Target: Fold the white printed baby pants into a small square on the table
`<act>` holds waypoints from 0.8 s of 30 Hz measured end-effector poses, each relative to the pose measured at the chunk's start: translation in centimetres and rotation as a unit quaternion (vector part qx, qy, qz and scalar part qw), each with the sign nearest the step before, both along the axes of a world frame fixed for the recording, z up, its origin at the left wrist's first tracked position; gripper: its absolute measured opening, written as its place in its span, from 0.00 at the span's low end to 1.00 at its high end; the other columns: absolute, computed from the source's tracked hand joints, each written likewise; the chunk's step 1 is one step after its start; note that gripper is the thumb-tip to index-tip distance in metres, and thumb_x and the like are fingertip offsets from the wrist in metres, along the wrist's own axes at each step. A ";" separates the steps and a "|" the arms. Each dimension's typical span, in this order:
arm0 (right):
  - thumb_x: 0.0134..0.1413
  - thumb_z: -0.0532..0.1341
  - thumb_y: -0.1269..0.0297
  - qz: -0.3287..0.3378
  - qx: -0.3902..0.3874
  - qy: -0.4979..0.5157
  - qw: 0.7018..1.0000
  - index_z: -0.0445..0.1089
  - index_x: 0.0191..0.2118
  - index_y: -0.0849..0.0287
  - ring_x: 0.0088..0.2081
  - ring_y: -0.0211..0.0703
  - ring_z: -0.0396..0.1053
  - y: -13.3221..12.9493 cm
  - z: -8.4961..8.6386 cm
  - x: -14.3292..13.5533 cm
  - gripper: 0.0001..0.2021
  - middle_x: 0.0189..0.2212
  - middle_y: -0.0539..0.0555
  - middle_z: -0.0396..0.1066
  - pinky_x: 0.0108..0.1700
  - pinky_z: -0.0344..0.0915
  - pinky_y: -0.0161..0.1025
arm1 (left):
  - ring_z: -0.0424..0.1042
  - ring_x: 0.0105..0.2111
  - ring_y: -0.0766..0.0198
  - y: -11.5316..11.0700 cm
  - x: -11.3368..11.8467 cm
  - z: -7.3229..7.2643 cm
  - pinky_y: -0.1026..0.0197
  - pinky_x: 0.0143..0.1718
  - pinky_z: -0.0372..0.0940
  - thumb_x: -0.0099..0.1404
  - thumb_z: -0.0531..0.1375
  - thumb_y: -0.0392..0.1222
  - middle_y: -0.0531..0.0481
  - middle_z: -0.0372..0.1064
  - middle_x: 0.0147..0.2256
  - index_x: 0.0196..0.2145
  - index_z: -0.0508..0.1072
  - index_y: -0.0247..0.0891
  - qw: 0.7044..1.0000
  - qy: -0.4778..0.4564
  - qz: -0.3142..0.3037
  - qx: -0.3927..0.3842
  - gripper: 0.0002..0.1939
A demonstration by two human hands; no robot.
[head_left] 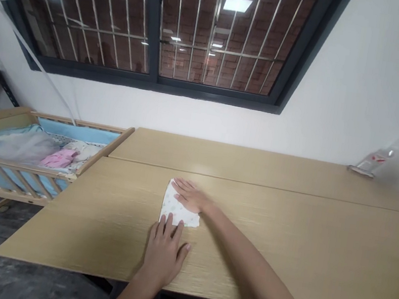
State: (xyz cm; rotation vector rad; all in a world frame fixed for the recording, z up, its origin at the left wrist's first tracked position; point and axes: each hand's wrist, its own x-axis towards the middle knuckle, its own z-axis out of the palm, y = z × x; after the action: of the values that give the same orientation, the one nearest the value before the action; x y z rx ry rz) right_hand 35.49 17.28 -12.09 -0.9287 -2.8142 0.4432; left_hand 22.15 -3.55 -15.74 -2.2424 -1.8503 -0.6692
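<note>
A small white cloth (172, 205) with a faint pattern lies flat on the wooden table (281, 252). My left hand (163, 251) is open, palm down, its fingertips resting on the cloth's near edge and its thumb spread to the right. Across the upper right part of the cloth lies my right hand (189, 195), also flat with its fingers stretched to the left. It hides the cloth's right part.
On the left stands a wooden crib (38, 199) with blue lining, holding a pink cloth (59, 158) and other fabrics. A clear plastic packet (370, 161) sits at the table's far right, by the wall. A barred window is ahead.
</note>
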 end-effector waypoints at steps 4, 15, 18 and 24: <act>0.73 0.40 0.46 -0.014 0.036 0.007 0.999 0.43 0.74 0.48 0.74 0.47 0.37 0.3 -0.5 0.0 0.30 0.74 0.49 0.41 0.74 0.33 0.53 | 0.59 0.65 0.38 0.0 -0.3 0.4 0.39 0.59 0.61 0.72 0.54 0.56 0.35 0.57 0.67 0.65 0.66 0.42 1.000 0.011 -0.012 -0.002 0.28; 0.69 0.52 0.61 -0.100 0.016 0.215 0.971 0.73 0.55 0.58 0.53 0.52 0.70 -3.5 0.5 2.9 0.17 0.52 0.63 0.73 0.56 0.66 0.52 | 0.72 0.53 0.55 4.5 -6.9 -0.8 0.49 0.55 0.68 0.74 0.49 0.35 0.42 0.73 0.54 0.51 0.74 0.38 0.986 -0.037 -0.160 -0.021 0.17; 0.70 0.53 0.57 -0.088 -0.107 0.230 0.963 0.76 0.50 0.58 0.40 0.47 0.73 -4.8 1.4 3.9 0.17 0.43 0.59 0.77 0.43 0.70 0.44 | 0.74 0.49 0.55 5.7 -8.0 -0.3 0.48 0.53 0.69 0.74 0.50 0.36 0.43 0.75 0.48 0.43 0.76 0.40 0.978 -0.028 -0.208 0.007 0.14; 0.56 0.67 0.46 0.000 -0.172 0.147 0.974 0.70 0.59 0.57 0.55 0.53 0.69 -6.4 3.3 5.6 0.30 0.57 0.60 0.71 0.55 0.66 0.46 | 0.73 0.44 0.53 7.7 -8.3 2.5 0.48 0.51 0.66 0.73 0.49 0.39 0.42 0.75 0.41 0.39 0.72 0.40 0.971 -0.054 -0.208 -0.103 0.12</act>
State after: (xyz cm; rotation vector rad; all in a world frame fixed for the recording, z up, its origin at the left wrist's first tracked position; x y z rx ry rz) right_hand 41.13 10.92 -8.75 -0.8360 -2.5113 1.0040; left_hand 13.88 4.12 -13.21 -2.8233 -1.5651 -0.6981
